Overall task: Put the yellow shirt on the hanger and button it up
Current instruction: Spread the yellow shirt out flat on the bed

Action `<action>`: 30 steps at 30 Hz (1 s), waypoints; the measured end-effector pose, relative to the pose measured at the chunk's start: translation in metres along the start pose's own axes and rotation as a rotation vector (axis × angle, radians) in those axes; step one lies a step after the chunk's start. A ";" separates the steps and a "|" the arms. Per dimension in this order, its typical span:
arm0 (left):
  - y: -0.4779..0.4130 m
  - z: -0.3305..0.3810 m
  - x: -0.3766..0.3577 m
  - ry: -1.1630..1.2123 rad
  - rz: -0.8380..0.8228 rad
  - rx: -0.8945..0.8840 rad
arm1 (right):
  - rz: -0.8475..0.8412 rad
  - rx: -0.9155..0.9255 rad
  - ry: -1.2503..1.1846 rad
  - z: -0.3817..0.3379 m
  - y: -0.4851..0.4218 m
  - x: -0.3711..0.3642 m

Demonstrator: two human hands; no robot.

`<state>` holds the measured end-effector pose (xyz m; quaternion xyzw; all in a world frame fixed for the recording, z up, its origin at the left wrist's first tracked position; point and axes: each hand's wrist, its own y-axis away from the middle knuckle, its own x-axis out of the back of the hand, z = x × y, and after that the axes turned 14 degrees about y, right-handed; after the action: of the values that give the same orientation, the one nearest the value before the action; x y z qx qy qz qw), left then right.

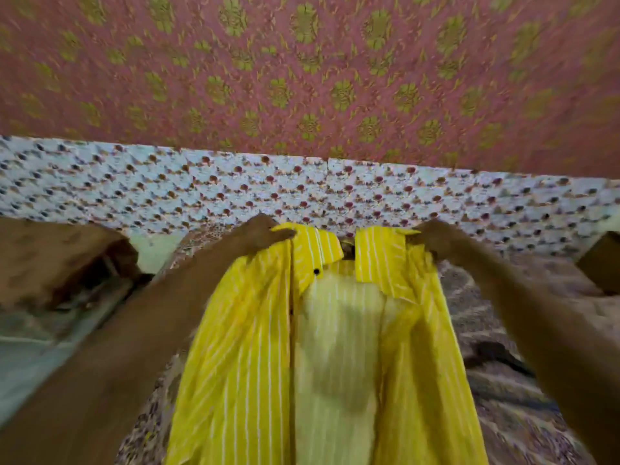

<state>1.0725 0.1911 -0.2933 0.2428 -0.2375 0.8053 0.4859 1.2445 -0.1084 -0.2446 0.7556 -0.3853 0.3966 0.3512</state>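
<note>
The yellow shirt with thin white stripes hangs open in front of me, its paler inside showing down the middle. My left hand grips the shirt's left shoulder beside the collar. My right hand grips the right shoulder by the other collar flap. A black button shows under the left collar flap. Between the two collar flaps a small dark part shows, too blurred to tell if it is the hanger.
A bed with a white flower-print sheet lies ahead, against a pink wall hanging with green flowers. A brown cushion sits at the left, a brown box at the right, and patterned cloth lies under the shirt.
</note>
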 end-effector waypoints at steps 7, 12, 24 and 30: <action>0.000 -0.145 -0.122 -0.215 -0.124 0.127 | 0.079 -0.006 -0.026 0.065 -0.083 -0.183; 0.097 -0.247 -0.194 -0.302 -0.377 0.101 | 0.045 0.039 -0.023 0.134 -0.031 -0.325; 0.221 -0.306 -0.229 -0.482 -0.275 0.238 | -0.128 0.094 -0.276 0.125 0.099 -0.462; 0.258 -0.308 -0.215 -0.139 0.256 0.435 | -0.336 0.024 -0.536 0.075 0.129 -0.517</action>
<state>0.8800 0.1310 -0.7014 0.3642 -0.1206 0.8738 0.2990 0.9570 -0.0731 -0.6982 0.8904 -0.3292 0.1244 0.2886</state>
